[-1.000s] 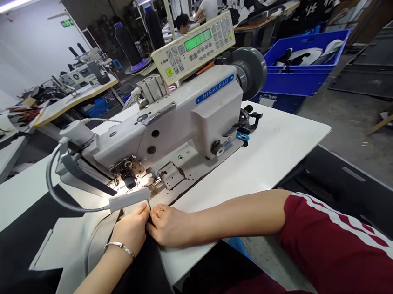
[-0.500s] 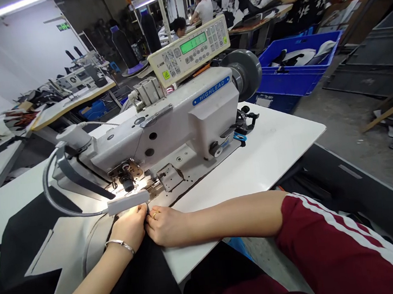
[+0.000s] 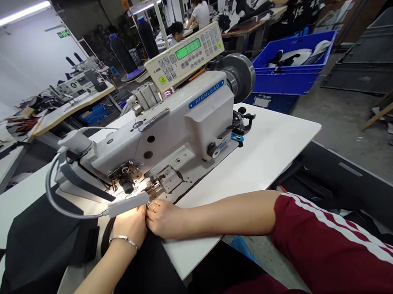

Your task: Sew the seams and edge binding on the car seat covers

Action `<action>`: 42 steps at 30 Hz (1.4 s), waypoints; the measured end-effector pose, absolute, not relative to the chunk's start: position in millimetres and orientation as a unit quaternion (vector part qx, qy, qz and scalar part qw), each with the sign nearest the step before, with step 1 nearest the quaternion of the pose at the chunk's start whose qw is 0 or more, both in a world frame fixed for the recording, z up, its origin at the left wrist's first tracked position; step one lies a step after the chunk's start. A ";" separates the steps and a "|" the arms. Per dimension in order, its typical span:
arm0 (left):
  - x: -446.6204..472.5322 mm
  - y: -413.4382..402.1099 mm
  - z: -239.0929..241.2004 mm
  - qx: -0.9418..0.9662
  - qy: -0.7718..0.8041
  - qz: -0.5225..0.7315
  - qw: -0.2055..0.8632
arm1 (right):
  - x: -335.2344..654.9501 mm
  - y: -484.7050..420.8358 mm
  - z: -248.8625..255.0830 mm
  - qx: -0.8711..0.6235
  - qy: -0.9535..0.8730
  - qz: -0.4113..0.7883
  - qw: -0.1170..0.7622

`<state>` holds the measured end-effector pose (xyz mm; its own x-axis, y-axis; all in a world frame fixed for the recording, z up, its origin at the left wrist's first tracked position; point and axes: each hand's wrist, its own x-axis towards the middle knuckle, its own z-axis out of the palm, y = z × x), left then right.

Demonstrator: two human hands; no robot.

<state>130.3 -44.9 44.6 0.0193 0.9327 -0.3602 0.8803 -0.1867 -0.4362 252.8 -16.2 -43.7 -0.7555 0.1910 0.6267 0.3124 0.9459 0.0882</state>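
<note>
A grey sewing machine [image 3: 167,131] stands on a white table, its lamp [image 3: 128,203] lighting the needle area. Just in front of that lamp, my left hand [image 3: 132,226] and my right hand [image 3: 164,219] meet, fingers closed on black fabric [image 3: 149,278]. The fabric hangs from my hands over the table's front edge toward my lap. My left fingertips are partly hidden under the lamp. More black fabric [image 3: 44,238], with a pale underside, lies on the table to the left.
Small blue-handled snips [image 3: 237,137] lie behind the machine's base. A blue crate [image 3: 291,78] holding cut pieces stands beyond the table at right. Thread cones [image 3: 123,54] rise behind the control panel [image 3: 185,57]. Other people work at tables farther back.
The fabric at left has shifted: its pale side is now largely covered by a black folded part. Both hands stay together in nearly the same place; the view has moved slightly.
</note>
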 end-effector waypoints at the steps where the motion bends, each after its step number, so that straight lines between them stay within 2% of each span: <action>1: 134.3 -48.5 47.5 -0.713 -0.633 0.298 0.048 | 254.6 -19.6 -43.5 -0.127 -0.930 -0.100 0.330; 3: 140.4 -55.7 51.9 -0.712 -0.627 0.313 0.039 | 259.1 -29.1 -43.0 -0.083 -0.931 -0.100 0.342; 6: 142.6 -63.2 53.9 -0.686 -0.649 0.327 -0.028 | 264.1 -43.2 -42.8 -0.027 -0.938 -0.068 0.339; 9: 139.8 -64.9 52.7 -0.658 -0.670 0.330 -0.095 | 264.5 -49.3 -43.3 -0.031 -0.945 -0.051 0.323; 13: 137.7 -61.2 51.2 -0.670 -0.662 0.312 -0.127 | 261.0 -47.5 -45.7 -0.049 -0.948 -0.052 0.311; 23: 128.0 -44.5 43.1 -0.688 -0.657 0.287 -0.112 | 252.9 -35.1 -48.2 -0.090 -0.947 -0.057 0.302; 33: 129.2 -54.8 52.7 -0.691 -0.661 0.264 -0.122 | 259.8 -44.6 -42.8 -0.072 -0.935 -0.079 0.337; 42: 126.4 -43.9 50.3 -0.694 -0.671 0.225 -0.131 | 254.3 -42.6 -44.2 -0.096 -0.947 -0.067 0.301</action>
